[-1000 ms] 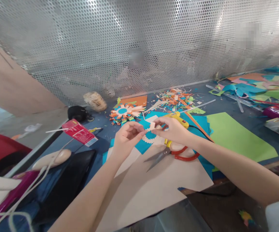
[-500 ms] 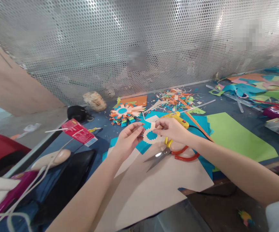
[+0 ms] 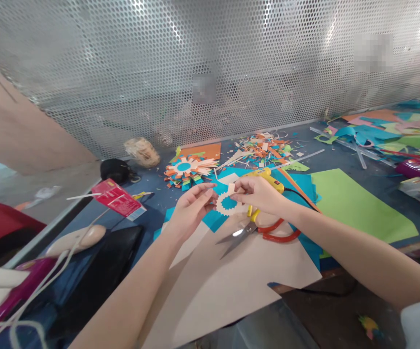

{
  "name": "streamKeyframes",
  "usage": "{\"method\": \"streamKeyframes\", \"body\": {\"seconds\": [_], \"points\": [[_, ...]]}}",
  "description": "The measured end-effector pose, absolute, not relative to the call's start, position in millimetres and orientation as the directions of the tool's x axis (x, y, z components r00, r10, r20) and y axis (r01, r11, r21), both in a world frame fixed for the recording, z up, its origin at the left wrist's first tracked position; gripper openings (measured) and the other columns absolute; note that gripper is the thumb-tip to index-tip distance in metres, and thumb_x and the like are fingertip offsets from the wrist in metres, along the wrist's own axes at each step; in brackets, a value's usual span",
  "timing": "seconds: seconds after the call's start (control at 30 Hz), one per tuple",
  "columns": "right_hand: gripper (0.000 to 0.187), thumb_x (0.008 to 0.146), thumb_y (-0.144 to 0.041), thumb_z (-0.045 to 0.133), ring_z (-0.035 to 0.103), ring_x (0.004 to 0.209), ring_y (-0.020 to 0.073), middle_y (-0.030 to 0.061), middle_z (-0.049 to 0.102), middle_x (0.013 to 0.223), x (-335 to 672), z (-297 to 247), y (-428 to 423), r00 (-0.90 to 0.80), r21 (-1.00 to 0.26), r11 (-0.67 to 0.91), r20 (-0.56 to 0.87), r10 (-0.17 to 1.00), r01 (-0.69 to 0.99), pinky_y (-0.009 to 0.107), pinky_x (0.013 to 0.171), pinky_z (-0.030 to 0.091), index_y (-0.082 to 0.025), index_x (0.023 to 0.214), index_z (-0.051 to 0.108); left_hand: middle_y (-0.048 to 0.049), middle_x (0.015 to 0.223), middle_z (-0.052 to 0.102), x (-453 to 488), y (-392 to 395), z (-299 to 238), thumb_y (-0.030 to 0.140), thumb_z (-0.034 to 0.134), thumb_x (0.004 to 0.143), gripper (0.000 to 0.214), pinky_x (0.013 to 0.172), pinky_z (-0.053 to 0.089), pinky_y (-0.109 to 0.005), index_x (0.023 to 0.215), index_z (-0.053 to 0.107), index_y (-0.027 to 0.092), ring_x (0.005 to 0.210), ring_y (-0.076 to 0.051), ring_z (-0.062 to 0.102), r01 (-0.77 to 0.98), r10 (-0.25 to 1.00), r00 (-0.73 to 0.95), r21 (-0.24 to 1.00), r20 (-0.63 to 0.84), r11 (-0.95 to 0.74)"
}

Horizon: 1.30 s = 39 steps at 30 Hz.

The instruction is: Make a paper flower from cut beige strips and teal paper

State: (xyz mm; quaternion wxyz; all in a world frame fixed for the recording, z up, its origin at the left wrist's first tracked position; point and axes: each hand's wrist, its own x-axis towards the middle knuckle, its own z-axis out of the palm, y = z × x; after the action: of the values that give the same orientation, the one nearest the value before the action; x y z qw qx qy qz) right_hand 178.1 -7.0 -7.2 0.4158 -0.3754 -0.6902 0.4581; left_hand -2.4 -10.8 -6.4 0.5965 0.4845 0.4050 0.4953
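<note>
A cream paper ring (image 3: 222, 208) with a toothed outer edge is held up over the sheets, a small tab standing at its top. My right hand (image 3: 255, 194) pinches its right side between thumb and fingers. At the ring's left edge, my left hand (image 3: 197, 203) is closed, thumb against fingertips, and grips that edge. Just below lie scissors (image 3: 244, 235) with red handles, blades parted, on a large cream paper sheet (image 3: 217, 286). A yellow glue gun (image 3: 274, 182) sits behind my right hand, partly hidden. Blue paper (image 3: 219, 220) shows beneath the ring.
A fringed paper flower (image 3: 184, 167) and a heap of paper scraps (image 3: 264, 150) lie farther back. Green paper (image 3: 362, 206) is at right. On the left are a red carton (image 3: 118, 198), a black tablet-like slab (image 3: 101, 276) and white cables (image 3: 64, 271). Perforated metal (image 3: 159, 72) stands behind.
Almost nothing differs. Both hands keep their hold on the paper ring, which has shifted very slightly; the scissors and sheets stay in place.
</note>
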Motion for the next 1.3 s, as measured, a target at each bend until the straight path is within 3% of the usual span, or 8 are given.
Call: {"method": "streamKeyframes", "body": {"seconds": [0.13, 0.47, 0.7, 0.9, 1.0, 1.17, 1.3], "points": [[0.016, 0.068, -0.028, 0.058, 0.047, 0.054, 0.0080, -0.0055, 0.049, 0.056, 178.4, -6.6, -7.0, -0.378, -0.945, 0.293, 0.221, 0.899, 0.143, 0.021, 0.052, 0.038, -0.018, 0.067, 0.047, 0.0007, 0.073, 0.063, -5.5, -10.2, -10.4, 0.030, 0.073, 0.062, 0.037, 0.059, 0.046, -0.022, 0.094, 0.059, 0.017, 0.062, -0.008, 0.056, -0.093, 0.982, 0.179, 0.995, 0.054, -0.037], [0.014, 0.067, -0.028, 0.058, 0.048, 0.056, 0.0085, -0.0042, 0.050, 0.060, 179.4, -6.2, -3.9, -0.340, -0.927, 0.337, 0.268, 0.902, 0.164, 0.021, 0.053, 0.039, -0.017, 0.070, 0.049, 0.0001, 0.067, 0.062, -6.4, -12.8, -6.3, 0.030, 0.071, 0.062, 0.032, 0.061, 0.047, -0.023, 0.088, 0.058, 0.016, 0.062, -0.011, 0.058, 0.139, 0.955, 0.156, 0.952, 0.252, -0.274], [0.016, 0.071, -0.031, 0.055, 0.044, 0.054, 0.0084, -0.0045, 0.043, 0.059, 191.3, 11.4, -0.8, -0.004, -0.893, 0.417, 0.422, 0.906, 0.173, 0.022, 0.053, 0.038, -0.019, 0.067, 0.044, -0.0012, 0.073, 0.061, -9.3, -9.4, -14.8, 0.031, 0.064, 0.070, 0.027, 0.065, 0.047, -0.025, 0.091, 0.058, 0.017, 0.068, -0.012, 0.058, 0.306, 0.918, 0.245, 0.873, 0.313, -0.379], [0.016, 0.074, -0.030, 0.052, 0.042, 0.054, 0.0080, -0.0050, 0.040, 0.058, 204.2, 18.2, 6.4, 0.096, -0.866, 0.480, 0.494, 0.864, 0.138, 0.022, 0.054, 0.040, -0.020, 0.067, 0.041, -0.0023, 0.078, 0.064, -7.1, -10.2, -18.5, 0.034, 0.056, 0.076, 0.023, 0.066, 0.046, -0.026, 0.093, 0.058, 0.019, 0.071, -0.014, 0.060, 0.551, 0.880, 0.352, 0.689, 0.320, -0.471], [0.011, 0.073, -0.026, 0.052, 0.045, 0.053, 0.0085, -0.0054, 0.046, 0.058, 206.2, 13.5, 11.1, 0.038, -0.890, 0.411, 0.426, 0.904, 0.198, 0.022, 0.053, 0.040, -0.019, 0.078, 0.046, -0.0038, 0.083, 0.067, -8.3, -8.4, -18.5, 0.035, 0.054, 0.076, 0.025, 0.069, 0.047, -0.029, 0.096, 0.057, 0.020, 0.077, -0.017, 0.061, 0.628, 0.877, 0.352, 0.613, 0.326, -0.480], [0.019, 0.071, -0.020, 0.055, 0.047, 0.050, 0.0085, -0.0077, 0.045, 0.050, 200.1, -2.1, 11.2, -0.283, -0.802, 0.323, 0.201, 0.938, 0.503, 0.020, 0.050, 0.037, -0.014, 0.089, 0.053, -0.0090, 0.120, 0.057, -11.3, 2.9, -29.8, 0.038, 0.052, 0.077, 0.051, 0.094, 0.038, -0.040, 0.124, 0.042, 0.019, 0.116, -0.024, 0.048, 0.712, 0.845, 0.437, 0.456, 0.307, -0.534], [0.020, 0.071, -0.024, 0.058, 0.047, 0.050, 0.0086, -0.0062, 0.049, 0.051, 190.0, -9.7, 3.9, -0.372, -0.735, 0.356, 0.151, 0.916, 0.577, 0.019, 0.047, 0.036, -0.014, 0.089, 0.058, -0.0115, 0.120, 0.058, -11.3, 10.9, -38.4, 0.032, 0.042, 0.082, 0.056, 0.095, 0.037, -0.043, 0.135, 0.029, 0.017, 0.116, -0.025, 0.049, 0.709, 0.798, 0.550, 0.368, 0.245, -0.602]]}}
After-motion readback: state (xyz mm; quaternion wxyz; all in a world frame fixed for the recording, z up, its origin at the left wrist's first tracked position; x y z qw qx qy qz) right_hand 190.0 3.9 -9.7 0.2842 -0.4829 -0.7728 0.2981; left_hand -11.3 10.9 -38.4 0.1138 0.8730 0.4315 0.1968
